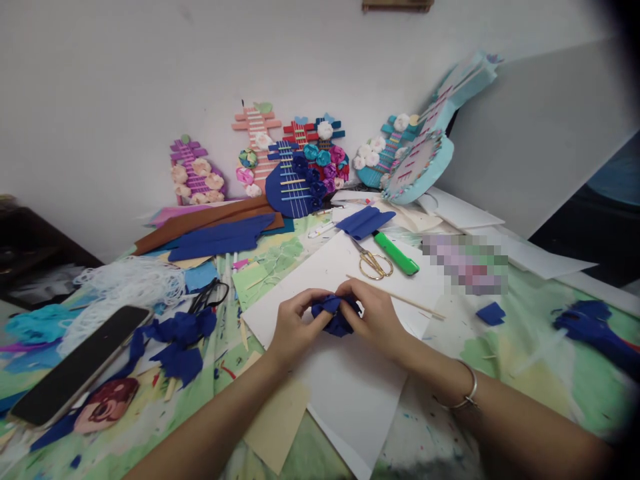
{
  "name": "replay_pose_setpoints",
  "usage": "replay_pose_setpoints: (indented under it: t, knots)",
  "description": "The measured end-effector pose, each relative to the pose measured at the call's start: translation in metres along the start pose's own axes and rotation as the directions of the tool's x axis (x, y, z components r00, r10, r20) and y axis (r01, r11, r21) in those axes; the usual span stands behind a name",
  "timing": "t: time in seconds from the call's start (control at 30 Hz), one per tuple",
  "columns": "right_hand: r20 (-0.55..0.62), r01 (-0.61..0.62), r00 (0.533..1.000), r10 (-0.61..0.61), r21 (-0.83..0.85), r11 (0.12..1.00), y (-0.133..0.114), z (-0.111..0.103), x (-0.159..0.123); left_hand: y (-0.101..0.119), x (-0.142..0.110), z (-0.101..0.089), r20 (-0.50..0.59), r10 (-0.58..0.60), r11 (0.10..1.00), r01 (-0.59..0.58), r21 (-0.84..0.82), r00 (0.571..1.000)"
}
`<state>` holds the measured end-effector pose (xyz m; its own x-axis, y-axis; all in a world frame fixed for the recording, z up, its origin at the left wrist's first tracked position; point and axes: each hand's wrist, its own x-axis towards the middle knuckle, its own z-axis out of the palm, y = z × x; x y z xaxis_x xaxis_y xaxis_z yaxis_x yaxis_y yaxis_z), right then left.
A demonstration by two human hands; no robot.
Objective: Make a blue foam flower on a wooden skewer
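Note:
Between my hands is a dark blue crepe-paper flower (339, 323), held just above a white sheet of paper (357, 407). My left hand (303, 327) pinches its left side, with the thumb pressed on the petals. On the other side my right hand (377, 317) grips it with thumb and fingers, partly covering the petals. Beyond the hands lie gold-handled scissors (376, 265), a green utility knife (396, 253) and a folded piece of blue crepe paper (365, 221). A thin wooden stick (413, 305) rests beside my right hand.
Several decorated paper guitars, among them a blue guitar (290, 183), lean against the back wall. A phone (83, 367), white yarn (133, 287) and blue scraps (180, 347) lie to the left. A blue hot glue gun (600, 333) sits at the right edge.

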<state>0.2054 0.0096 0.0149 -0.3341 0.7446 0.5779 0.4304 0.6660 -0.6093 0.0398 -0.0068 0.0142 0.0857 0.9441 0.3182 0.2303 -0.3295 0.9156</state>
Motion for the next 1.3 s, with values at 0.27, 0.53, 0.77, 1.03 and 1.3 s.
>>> replay_pose_setpoints:
  t: [0.27,0.53,0.77,1.03,1.3]
  knots:
    - [0.083,-0.136,0.989,0.123,0.185,0.973,-0.002,-0.001,0.002,0.000,0.004,-0.002,0.043,-0.202,0.963,0.207,-0.175,0.978]
    - [0.163,-0.244,0.966,0.202,0.308,0.920,0.004,0.003,0.003,-0.005,0.007,-0.007,0.128,-0.235,0.944,0.257,-0.206,0.964]
    - [0.201,-0.277,0.955,0.220,0.329,0.903,0.014,0.002,0.007,-0.010,0.012,-0.013,0.263,-0.279,0.902,0.345,-0.257,0.924]
    - [0.207,-0.175,0.971,0.120,0.274,0.946,0.011,-0.002,0.008,0.000,0.013,-0.015,0.169,-0.305,0.927,0.333,-0.173,0.937]
    - [0.038,-0.003,0.999,0.001,0.049,0.999,0.007,0.004,0.003,0.002,0.008,-0.009,-0.034,-0.125,0.990,0.127,0.060,0.992]
